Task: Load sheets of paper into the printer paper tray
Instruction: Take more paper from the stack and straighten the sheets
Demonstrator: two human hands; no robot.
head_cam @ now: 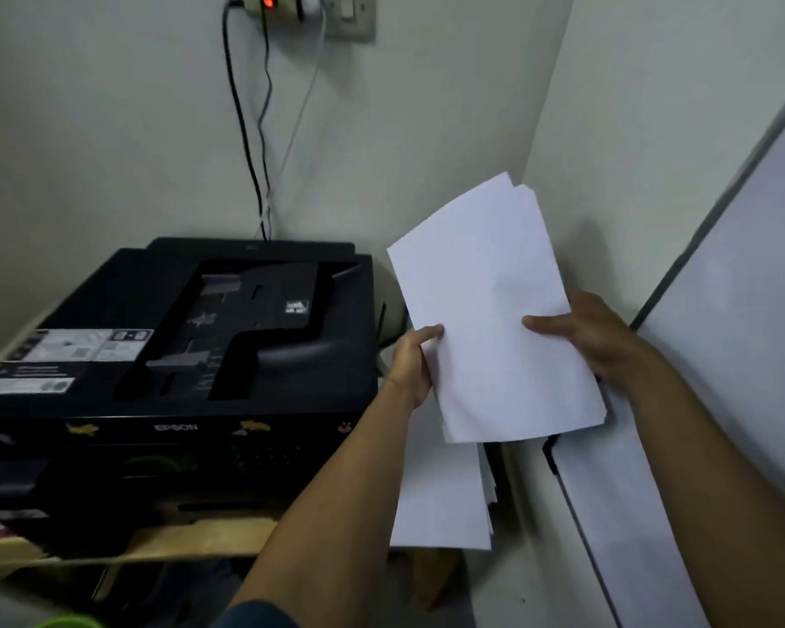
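Observation:
A thin stack of white paper sheets (490,310) is held up in the air to the right of a black Epson printer (191,337). My left hand (411,362) grips the stack's left edge, thumb on top. On the right edge, my right hand (585,337) pinches it with the thumb across the front. The sheets are slightly fanned at the top corner. The printer's top feeder cover is black with labels on its left side. A paper tray cannot be made out.
Another pile of white paper (440,496) lies below the held stack. Cables (254,129) run down the wall from a socket (350,15) to the printer. A white cabinet or fridge (721,355) stands close on the right. The printer rests on a wooden shelf (191,541).

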